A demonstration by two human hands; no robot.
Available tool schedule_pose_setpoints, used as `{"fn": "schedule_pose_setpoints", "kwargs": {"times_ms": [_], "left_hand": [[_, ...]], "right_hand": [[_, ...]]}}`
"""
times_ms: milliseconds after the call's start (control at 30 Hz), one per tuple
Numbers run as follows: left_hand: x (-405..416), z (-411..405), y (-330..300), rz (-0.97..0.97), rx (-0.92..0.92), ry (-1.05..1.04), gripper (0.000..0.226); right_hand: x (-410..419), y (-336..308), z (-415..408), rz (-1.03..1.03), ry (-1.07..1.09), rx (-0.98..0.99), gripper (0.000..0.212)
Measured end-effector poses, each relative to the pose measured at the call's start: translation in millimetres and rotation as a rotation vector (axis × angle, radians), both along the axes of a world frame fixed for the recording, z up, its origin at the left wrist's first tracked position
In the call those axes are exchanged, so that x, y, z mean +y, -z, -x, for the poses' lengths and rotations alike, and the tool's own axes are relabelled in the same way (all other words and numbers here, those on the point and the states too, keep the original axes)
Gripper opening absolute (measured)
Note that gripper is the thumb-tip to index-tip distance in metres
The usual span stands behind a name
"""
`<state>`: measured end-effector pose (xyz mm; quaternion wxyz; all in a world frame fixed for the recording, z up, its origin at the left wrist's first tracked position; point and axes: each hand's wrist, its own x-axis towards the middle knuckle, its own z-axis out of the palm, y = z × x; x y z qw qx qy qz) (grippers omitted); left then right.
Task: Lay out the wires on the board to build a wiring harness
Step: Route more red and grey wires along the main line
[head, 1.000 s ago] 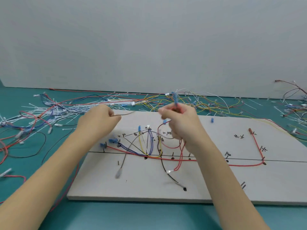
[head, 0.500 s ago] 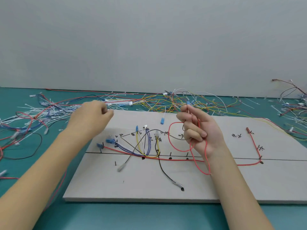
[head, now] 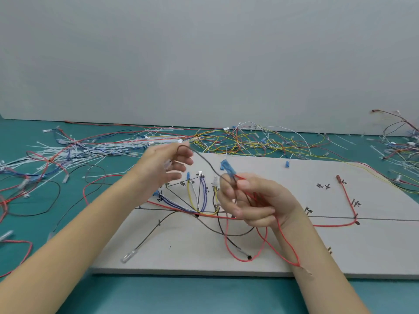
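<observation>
A grey board lies on the teal table with several wires laid along its marked lines. My right hand is raised above the board's middle and pinches a red wire that ends in a blue connector; the wire's loops hang below the hand. A dark brown wire runs from my right hand up to my left hand, which holds its looped end in curled fingers above the board's far left part.
Loose wires and white cable ties are heaped on the table at the left, along the board's far edge and at the right. A red wire lies routed on the board's right part.
Both hands have come closer together above the board. My right hand now pinches the red wire at its blue connector, and the brown wire is stretched between the two hands.
</observation>
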<state>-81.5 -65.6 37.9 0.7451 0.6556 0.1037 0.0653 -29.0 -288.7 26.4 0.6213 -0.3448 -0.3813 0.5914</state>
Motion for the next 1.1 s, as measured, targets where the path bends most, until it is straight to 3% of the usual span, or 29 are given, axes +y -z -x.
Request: {"fn": "schedule_pose_setpoints", "kwargs": {"times_ms": [67,133,233,500,600,767,1100], "left_hand": [[-3.3,5.0,0.8,-0.009,0.069,0.294,0.034],[-6.8,9.8,3.1,-0.026,0.067,0.515,0.053],[-11.9,14.5,1.9,-0.059,0.012,0.618,0.063],[-29.8,17.9,0.1,-0.298,-0.145,0.416,0.021],[-26.3,15.3,0.3,-0.165,-0.155,0.388,0.014],[-13.4,10.8,-5.7,0.137,-0.078,0.312,0.022],[-6.8,9.7,-2.8,0.305,-0.027,0.276,0.018]], "right_hand": [[0.7,2.8,-0.4,0.080,0.024,-0.134,0.014],[1.1,3.8,0.5,0.160,0.064,-0.227,0.012],[-1.8,2.7,1.7,0.198,0.073,-0.267,0.016],[0.5,0.5,6.6,0.214,0.071,-0.254,0.029],[3.6,0.8,5.9,0.181,0.131,-0.156,0.043],[2.7,1.4,0.6,0.175,0.464,-0.257,0.027],[2.8,-2.0,2.7,0.180,0.570,-0.232,0.021]]}}
